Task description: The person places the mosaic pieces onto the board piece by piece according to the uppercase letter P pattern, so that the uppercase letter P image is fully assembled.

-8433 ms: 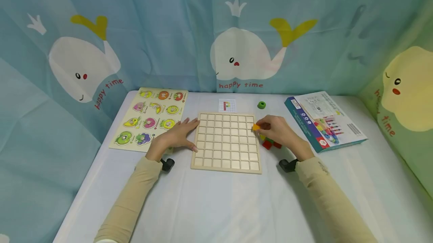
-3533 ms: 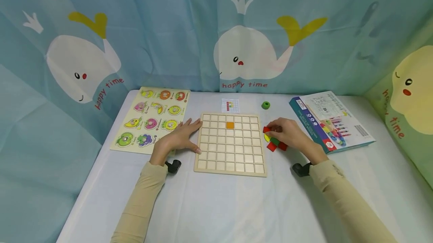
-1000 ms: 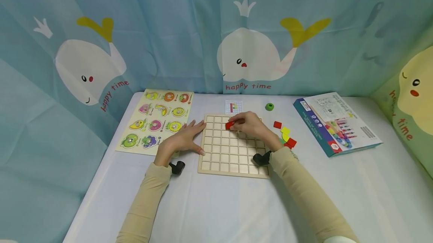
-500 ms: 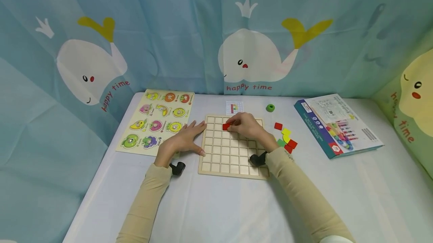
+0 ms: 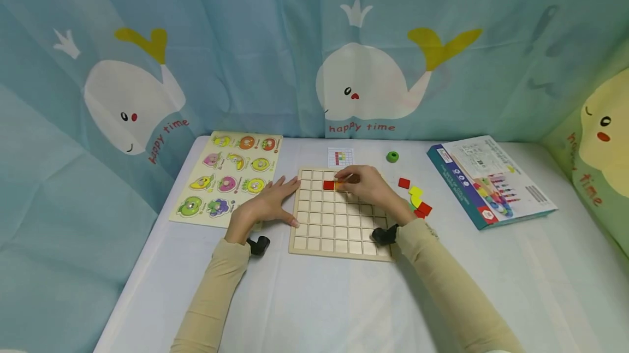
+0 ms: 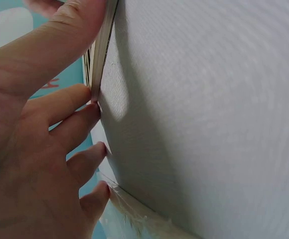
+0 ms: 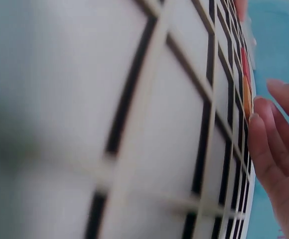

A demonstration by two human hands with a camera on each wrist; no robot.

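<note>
A wooden grid board (image 5: 339, 227) lies in the middle of the table. A red tile (image 5: 328, 185) sits in its second row, with an orange tile (image 5: 338, 186) right beside it. My right hand (image 5: 361, 186) reaches over the board's far right part, its relaxed fingertips touching the orange tile and holding nothing. In the right wrist view the fingers (image 7: 264, 144) lie straight by the orange tile (image 7: 246, 97) and the red tile (image 7: 243, 64). My left hand (image 5: 267, 203) lies flat against the board's left edge, and its fingers (image 6: 79, 112) touch the board edge (image 6: 100, 55).
Loose red tiles (image 5: 404, 182), a yellow tile (image 5: 415, 193) and another red one (image 5: 424, 209) lie right of the board. Behind are a small pattern card (image 5: 340, 156) and a green ring (image 5: 392, 156). A fruit puzzle (image 5: 228, 175) lies left, a box (image 5: 491, 178) right.
The right hand carried a red tile over the board, set it in the cell left of the orange tile and let go of it. The left hand stayed at the board's edge.
</note>
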